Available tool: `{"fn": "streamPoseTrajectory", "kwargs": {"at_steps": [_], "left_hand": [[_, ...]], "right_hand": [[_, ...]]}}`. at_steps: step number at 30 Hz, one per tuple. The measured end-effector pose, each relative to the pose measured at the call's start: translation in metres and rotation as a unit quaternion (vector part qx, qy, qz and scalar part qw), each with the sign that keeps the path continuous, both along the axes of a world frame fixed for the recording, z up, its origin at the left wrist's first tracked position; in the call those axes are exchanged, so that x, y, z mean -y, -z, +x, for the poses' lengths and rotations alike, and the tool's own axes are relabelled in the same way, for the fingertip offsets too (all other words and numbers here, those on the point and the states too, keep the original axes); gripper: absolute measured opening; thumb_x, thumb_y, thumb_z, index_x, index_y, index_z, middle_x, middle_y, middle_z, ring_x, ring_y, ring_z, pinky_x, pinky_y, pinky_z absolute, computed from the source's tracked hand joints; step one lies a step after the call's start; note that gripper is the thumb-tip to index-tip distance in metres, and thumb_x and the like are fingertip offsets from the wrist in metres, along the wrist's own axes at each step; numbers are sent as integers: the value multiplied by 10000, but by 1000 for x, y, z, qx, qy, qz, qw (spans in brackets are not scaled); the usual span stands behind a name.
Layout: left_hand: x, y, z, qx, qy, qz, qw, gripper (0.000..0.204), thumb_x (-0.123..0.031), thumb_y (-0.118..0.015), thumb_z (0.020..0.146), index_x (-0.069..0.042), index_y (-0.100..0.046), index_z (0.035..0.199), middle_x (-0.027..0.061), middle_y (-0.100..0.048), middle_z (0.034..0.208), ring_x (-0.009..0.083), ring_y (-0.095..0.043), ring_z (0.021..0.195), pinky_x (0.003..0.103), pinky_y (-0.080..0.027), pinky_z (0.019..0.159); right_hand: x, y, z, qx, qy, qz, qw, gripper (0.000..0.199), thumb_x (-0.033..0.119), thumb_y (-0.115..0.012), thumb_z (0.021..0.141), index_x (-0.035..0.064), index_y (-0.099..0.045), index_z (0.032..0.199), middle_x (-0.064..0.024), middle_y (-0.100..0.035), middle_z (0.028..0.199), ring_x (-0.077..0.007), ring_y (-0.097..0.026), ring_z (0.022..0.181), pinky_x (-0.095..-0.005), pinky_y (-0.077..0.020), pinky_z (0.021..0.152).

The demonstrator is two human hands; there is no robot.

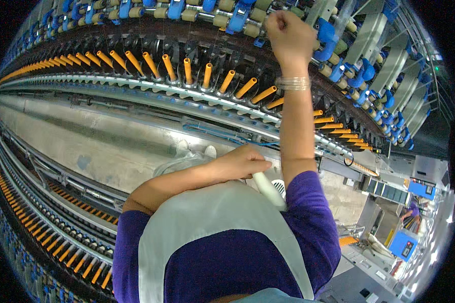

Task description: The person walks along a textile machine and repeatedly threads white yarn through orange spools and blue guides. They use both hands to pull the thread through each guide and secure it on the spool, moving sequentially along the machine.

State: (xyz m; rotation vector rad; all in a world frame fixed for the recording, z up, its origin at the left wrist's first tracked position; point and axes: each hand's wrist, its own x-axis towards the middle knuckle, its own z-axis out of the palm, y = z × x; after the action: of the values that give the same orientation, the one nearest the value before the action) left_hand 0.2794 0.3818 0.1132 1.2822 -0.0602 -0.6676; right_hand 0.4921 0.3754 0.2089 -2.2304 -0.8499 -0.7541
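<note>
My right hand (288,35) is raised high to the top rollers of a long spinning frame, fingers pinched shut against the blue arms (240,15) and beige rollers; I cannot make out a thread in it. A clear bangle (293,83) sits on that wrist. My left hand (245,162) is held close to my chest and grips a white bobbin tube (268,189) that points down to the right. Below the raised hand runs a row of bare orange spindle tubes (207,76).
The spinning frame curves across the top, with a metal rail (187,96) and blue cables (222,135) under the spindles. A second row of orange spindles (65,247) runs at lower left. Grey floor aisle (86,146) lies between. Another person (412,211) stands at far right near blue machines.
</note>
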Motion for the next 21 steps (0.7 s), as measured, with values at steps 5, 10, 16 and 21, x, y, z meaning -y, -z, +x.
{"fn": "streamPoseTrajectory", "kwargs": {"at_steps": [5, 10, 16, 21], "left_hand": [[-3, 18, -20, 23, -21, 75, 997, 465, -405, -530, 907, -56, -520, 600, -36, -405, 517, 67, -369, 485, 273, -287, 446], [-22, 27, -58, 241, -17, 152, 958, 473, -416, -525, 917, 5, -599, 716, 64, -508, 546, 126, -444, 494, 321, -387, 486], [-105, 52, -87, 407, -153, 255, 864, 447, -363, -452, 950, 2, -581, 1174, 119, -662, 916, 187, -631, 860, 306, -486, 765], [-201, 113, -101, 293, -189, 326, 879, 463, -320, -318, 999, 15, -556, 1212, 129, -616, 916, 235, -573, 808, 356, -437, 753]], "right_hand": [[25, 126, -43, -68, -27, 268, 961, 138, 64, -570, 863, 0, -657, 777, -6, -586, 579, -51, -498, 492, -222, -385, 443], [4, 269, -124, -402, -214, -428, 781, 384, 379, -508, 874, 56, -689, 977, -189, -661, 918, -334, -635, 845, -482, -475, 797], [-9, 305, -233, -146, -270, -149, 940, 524, 331, -708, 713, -11, -560, 1081, -184, -578, 1018, -296, -615, 763, -381, -515, 702], [-7, 208, -311, -420, -250, 214, 846, 699, 189, -733, 775, 13, -381, 1352, -167, -485, 1223, -149, -603, 741, -274, -518, 655]]}}
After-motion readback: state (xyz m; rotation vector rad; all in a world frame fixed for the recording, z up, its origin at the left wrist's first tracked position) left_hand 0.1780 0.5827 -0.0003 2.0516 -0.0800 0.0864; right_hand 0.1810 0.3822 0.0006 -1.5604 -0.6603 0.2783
